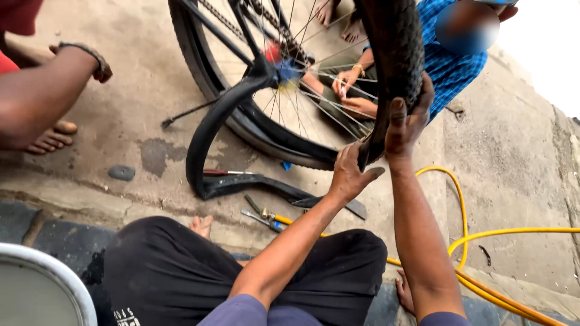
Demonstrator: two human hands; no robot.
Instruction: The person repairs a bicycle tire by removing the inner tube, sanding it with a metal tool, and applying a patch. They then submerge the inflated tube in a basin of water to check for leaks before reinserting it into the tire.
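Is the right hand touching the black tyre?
Touching: the head view shows the right hand wrapped around the black tyre, thumb pressed on its tread.

Short bluish-grey sleeves, bare forearms, black trousers with small white print, bare feet.

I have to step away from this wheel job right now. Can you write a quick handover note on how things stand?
Left hand: grips the black tyre at the wheel's rim.
Right hand: clamped over the tyre's tread, thumb pressing.
Inner tube: out of the tyre, looping to the ground.
Pliers and yellow hose: on the ground by the knees.
A second person's hands are on the spokes.
Left: tube outside the tyre.
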